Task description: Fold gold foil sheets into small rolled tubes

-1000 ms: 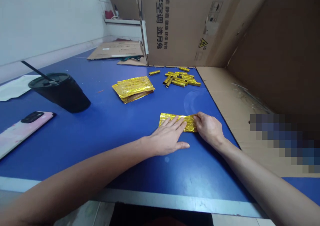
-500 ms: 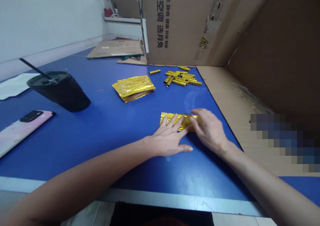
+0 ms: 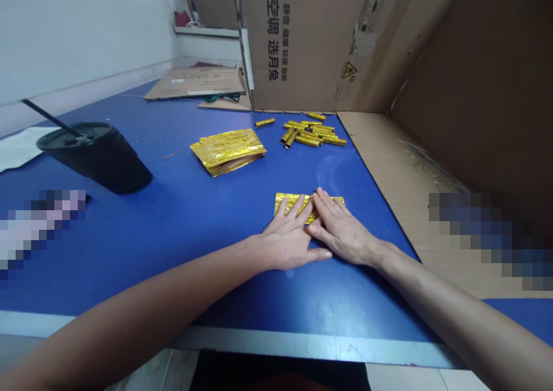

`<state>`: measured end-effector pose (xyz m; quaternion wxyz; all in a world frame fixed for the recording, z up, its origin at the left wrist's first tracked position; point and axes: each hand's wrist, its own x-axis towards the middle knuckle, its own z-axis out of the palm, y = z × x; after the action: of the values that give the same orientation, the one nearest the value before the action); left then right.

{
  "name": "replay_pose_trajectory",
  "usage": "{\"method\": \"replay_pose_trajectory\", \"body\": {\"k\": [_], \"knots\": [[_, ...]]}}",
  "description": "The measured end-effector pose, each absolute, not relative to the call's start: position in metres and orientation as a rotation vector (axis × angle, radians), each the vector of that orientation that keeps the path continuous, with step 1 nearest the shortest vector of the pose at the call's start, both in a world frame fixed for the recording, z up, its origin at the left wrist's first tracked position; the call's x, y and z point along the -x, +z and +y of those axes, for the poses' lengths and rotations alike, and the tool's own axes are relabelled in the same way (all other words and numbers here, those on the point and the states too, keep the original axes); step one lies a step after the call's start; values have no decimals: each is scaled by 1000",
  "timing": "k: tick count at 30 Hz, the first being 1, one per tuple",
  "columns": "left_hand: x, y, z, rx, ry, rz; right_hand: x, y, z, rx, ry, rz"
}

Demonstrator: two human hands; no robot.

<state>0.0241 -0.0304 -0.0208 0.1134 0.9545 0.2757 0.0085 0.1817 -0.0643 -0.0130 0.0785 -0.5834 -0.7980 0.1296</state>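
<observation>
A folded strip of gold foil paper (image 3: 288, 200) lies on the blue table (image 3: 181, 224) in front of me. My left hand (image 3: 287, 238) rests flat on its left part, fingers stretched out and spread. My right hand (image 3: 341, 230) lies flat over its right part, fingers extended, side by side with the left hand. Farther back sits a stack of gold foil sheets (image 3: 228, 149). To the right of that stack lies a heap of several rolled gold foil tubes (image 3: 309, 135).
A black lidded cup with a straw (image 3: 97, 158) stands at the left. A blurred flat object (image 3: 37, 224) lies nearer the left edge. White paper (image 3: 19, 146) sits far left. Cardboard walls (image 3: 311, 40) rise behind and at the right, with a cardboard sheet (image 3: 389, 172) on the table.
My right hand has moved from pinching the strip's right end to lying flat on it, next to the left hand. The strip looks narrower. The left hand has hardly shifted.
</observation>
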Motion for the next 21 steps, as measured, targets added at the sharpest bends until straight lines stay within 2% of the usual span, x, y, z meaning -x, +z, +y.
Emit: {"method": "replay_pose_trajectory", "body": {"k": [11,21], "knots": [[-12,-19,-34,-2831,-19,913,-200,-13,-46,1701,256,-2614],[26,4,-38,-2733,-255,1064,-202,-18,-44,1719,130,-2661]]}}
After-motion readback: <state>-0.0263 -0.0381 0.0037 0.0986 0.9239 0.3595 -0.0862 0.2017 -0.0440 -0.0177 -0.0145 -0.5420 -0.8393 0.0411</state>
